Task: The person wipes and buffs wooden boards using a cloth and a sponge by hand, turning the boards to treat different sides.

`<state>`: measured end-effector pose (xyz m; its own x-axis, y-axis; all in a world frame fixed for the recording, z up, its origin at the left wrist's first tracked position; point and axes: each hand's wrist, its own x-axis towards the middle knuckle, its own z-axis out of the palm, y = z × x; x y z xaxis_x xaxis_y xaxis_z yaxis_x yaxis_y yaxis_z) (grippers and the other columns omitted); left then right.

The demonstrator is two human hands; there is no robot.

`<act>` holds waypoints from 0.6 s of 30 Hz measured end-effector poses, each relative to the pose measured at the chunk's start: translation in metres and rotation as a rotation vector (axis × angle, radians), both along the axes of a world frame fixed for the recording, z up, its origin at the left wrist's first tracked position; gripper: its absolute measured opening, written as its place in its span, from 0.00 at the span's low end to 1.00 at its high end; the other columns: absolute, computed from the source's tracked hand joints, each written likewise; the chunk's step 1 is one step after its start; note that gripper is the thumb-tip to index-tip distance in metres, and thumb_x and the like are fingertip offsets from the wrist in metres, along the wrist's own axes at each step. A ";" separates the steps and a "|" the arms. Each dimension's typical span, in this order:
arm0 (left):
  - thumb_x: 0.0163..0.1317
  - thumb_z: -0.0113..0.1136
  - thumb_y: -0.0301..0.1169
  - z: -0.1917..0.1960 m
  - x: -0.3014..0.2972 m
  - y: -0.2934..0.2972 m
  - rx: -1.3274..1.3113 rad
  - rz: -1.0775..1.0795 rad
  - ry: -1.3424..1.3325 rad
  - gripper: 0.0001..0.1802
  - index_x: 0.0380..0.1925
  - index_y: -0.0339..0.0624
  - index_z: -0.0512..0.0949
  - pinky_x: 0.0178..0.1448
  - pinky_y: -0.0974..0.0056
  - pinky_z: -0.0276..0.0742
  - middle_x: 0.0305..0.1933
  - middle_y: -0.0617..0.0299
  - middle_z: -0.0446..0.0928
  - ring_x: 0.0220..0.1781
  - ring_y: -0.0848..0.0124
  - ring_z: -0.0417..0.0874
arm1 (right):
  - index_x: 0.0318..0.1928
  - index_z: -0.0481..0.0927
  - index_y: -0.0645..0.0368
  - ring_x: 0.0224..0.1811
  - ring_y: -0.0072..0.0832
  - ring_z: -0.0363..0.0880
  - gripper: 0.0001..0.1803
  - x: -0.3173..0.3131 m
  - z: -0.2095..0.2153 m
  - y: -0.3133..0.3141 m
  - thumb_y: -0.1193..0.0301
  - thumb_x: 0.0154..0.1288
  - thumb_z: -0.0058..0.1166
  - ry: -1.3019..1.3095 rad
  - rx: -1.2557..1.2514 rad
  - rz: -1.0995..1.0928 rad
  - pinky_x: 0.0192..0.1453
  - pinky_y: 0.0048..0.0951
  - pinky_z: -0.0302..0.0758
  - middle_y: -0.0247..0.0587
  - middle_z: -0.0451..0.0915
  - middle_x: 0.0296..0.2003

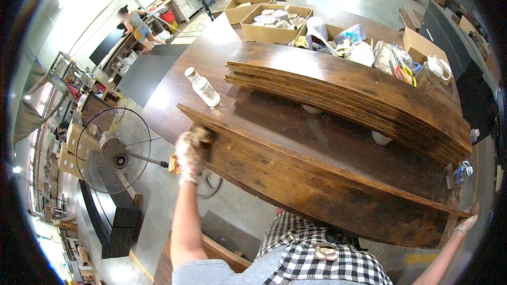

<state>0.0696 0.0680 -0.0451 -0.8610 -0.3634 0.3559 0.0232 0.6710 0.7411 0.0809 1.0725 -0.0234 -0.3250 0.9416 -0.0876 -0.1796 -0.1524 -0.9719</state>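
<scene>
A long dark-brown wooden board (296,174) stands tilted on its edge at the near side of the table. My left hand (188,157), in a pale stained glove, is closed at the board's left end. It holds a brown, blurred wad (202,136) that looks like a rag, pressed against the board's face. My right hand (466,224), also gloved, grips the far right end of the same board; its fingers are partly hidden. Behind the board, a stack of similar brown boards (348,100) lies on the table. A whitish bottle (203,88) stands left of that stack.
Cardboard boxes (269,34) of round items and tools line the table's far side, with scissors (405,74) among them. A clear bottle (463,172) is at the right edge. A standing fan (113,150) is on my left. Other people (134,26) work in the background.
</scene>
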 end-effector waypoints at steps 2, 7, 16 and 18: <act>0.53 0.62 0.31 0.027 0.016 -0.019 -0.952 0.496 -0.375 0.19 0.46 0.41 0.73 0.50 0.59 0.71 0.42 0.51 0.73 0.52 0.58 0.72 | 0.56 0.76 0.53 0.23 0.20 0.63 0.22 0.008 -0.003 0.021 0.56 0.70 0.42 -0.096 0.032 0.072 0.27 0.25 0.65 0.29 0.68 0.24; 0.50 0.60 0.27 0.023 -0.005 0.095 -0.329 0.185 -0.009 0.22 0.47 0.40 0.70 0.53 0.54 0.68 0.47 0.49 0.67 0.49 0.55 0.71 | 0.33 0.73 0.51 0.26 0.25 0.66 0.17 0.018 0.053 -0.051 0.53 0.66 0.40 -0.206 -0.003 -0.016 0.26 0.31 0.64 0.32 0.68 0.24; 0.39 0.66 0.40 0.017 0.012 0.304 -0.881 -0.765 -0.179 0.44 0.62 0.43 0.65 0.60 0.43 0.63 0.59 0.49 0.63 0.61 0.48 0.64 | 0.39 0.75 0.51 0.18 0.25 0.69 0.21 -0.018 0.039 -0.094 0.48 0.67 0.39 0.181 -0.114 -0.021 0.18 0.28 0.69 0.33 0.71 0.23; 0.42 0.66 0.44 0.009 0.010 0.337 -0.989 -0.873 -0.138 0.44 0.63 0.45 0.64 0.59 0.43 0.65 0.59 0.49 0.65 0.61 0.49 0.66 | 0.40 0.74 0.58 0.16 0.28 0.71 0.26 -0.016 0.048 -0.101 0.47 0.67 0.39 0.225 -0.153 -0.026 0.17 0.29 0.70 0.36 0.75 0.23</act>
<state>0.0791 0.4047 -0.0360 -0.7281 0.6844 0.0395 0.6843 0.7290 -0.0167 0.0647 0.9715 0.0243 -0.3283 0.9313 -0.1578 -0.3939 -0.2868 -0.8733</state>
